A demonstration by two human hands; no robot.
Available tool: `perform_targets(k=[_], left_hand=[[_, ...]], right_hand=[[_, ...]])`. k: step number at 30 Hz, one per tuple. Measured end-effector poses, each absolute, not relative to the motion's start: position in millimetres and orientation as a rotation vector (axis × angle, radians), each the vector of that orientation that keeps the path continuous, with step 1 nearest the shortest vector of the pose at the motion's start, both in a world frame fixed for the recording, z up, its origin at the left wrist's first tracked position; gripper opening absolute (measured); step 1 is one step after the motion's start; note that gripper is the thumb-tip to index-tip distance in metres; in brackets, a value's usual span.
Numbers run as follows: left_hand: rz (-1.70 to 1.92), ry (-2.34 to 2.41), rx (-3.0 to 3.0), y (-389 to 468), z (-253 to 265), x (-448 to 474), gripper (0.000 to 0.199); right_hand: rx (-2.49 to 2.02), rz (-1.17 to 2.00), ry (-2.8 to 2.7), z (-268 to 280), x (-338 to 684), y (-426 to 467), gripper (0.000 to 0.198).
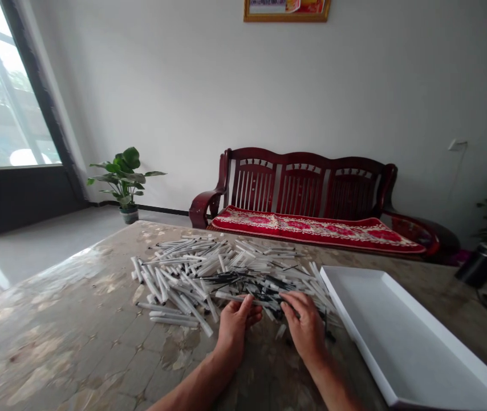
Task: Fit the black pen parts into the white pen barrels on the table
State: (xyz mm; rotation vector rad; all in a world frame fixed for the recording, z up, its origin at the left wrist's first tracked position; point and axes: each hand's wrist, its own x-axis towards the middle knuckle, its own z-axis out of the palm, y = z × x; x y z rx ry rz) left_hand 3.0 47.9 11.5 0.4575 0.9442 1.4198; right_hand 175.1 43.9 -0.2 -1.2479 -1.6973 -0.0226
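Note:
My left hand [235,323] is closed around a whitish pen barrel [225,296], which lies nearly level and points left past the thumb. Close by on the right, my right hand [304,322] pinches with thumb and fingertips near the barrel's other end. What sits between those fingers is too small and blurred to make out. Beyond both hands spreads a loose pile of white pen barrels [186,294], many with dark ends. Thin black pen refills [226,278] lie across the middle of the pile. Small black pieces are partly hidden behind my right hand.
A shallow white tray [391,337] stands to the right of the pile on the patterned tabletop [110,319]. Farther right are a black cylindrical container [485,264] and some dark cable. Behind the table is a red wooden bench [303,182]; a potted plant [128,177] stands back left.

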Motion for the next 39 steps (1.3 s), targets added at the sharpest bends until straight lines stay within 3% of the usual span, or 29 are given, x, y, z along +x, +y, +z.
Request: perform_targets(k=[13,20,26,33,39], left_hand=[[1.436,0.944,0.449,49,12,0,0.039],[1.564,0.965,0.403,52,13,-11,0.046],[1.505,1.075,0.613,48,16,-6,0.047],[1.395,1.027,0.863,41,12,5,0.045],[1.460,0.822,0.734,41,21,-3,0.056]], right_hand=[[-1.246,0.146,-1.611,1,167,43,0.021],[-1.458,0.092,-1.356,-8,214,59,0.030],[-1.465,-0.177,-1.379,5,207,51,0.035],[-1.324,0.474,-1.796,26,151,21,0.033],[-1.299,0.661,-1.778,20,150,25,0.039]])
